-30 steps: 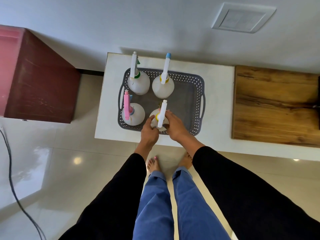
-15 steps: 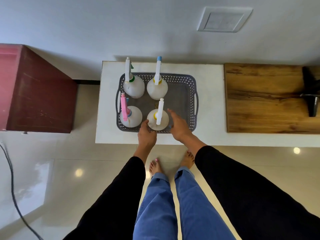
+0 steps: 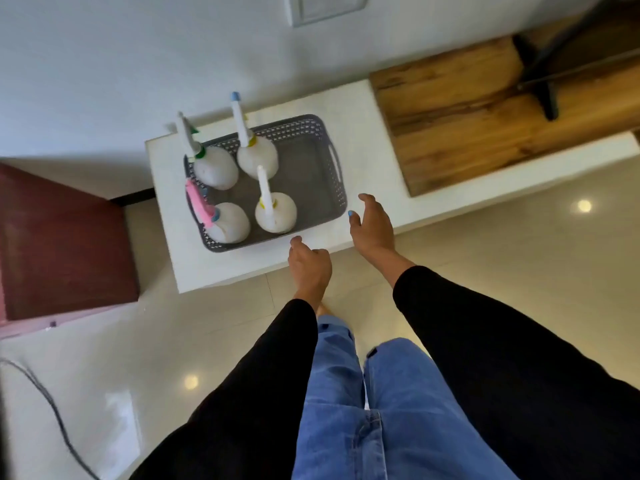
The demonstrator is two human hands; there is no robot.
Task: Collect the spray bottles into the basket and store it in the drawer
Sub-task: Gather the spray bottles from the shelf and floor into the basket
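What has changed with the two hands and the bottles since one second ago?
Both hands let go of the bottle with the white sprayer and drew back. The left hand now hangs at the table edge, the right hand beside the basket, both holding nothing. All four bottles stayed upright in the basket on the white table.

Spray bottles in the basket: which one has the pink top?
The near-left bottle; its sprayer is pink, while the other three sprayers are white.

A white counter (image 3: 346, 109) stands against a pale wall (image 3: 138, 46), a wood slab (image 3: 485, 109) on its right. Glossy floor tiles (image 3: 519, 254) reflect lights. A dark red cabinet (image 3: 62, 244) stands left, near a cable (image 3: 52, 410).
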